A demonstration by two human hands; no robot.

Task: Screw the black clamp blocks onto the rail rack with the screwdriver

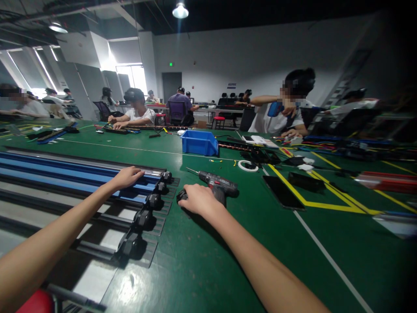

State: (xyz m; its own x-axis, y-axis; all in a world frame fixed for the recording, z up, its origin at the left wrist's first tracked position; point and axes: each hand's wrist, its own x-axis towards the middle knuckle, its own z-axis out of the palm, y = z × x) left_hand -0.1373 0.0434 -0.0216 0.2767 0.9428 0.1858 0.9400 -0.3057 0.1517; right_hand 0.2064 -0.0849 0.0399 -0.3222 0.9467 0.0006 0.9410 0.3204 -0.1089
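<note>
My left hand (127, 177) lies flat, fingers stretched, on a long blue rail (65, 171) near its right end. Several parallel blue and grey rails run left across the green table, each ending in a black end cap (153, 200) on a dark ribbed strip. My right hand (198, 200) is closed round the handle of a grey and black cordless drill (219, 184) that rests on the table, its bit pointing left and away from me.
A blue plastic bin (199, 142) stands beyond the drill. A white tape ring (247, 165), a black phone (282, 191), cables and yellow floor-style tape lines lie to the right. Other people work at the far side and at tables behind. A red object (35, 303) sits at the bottom left.
</note>
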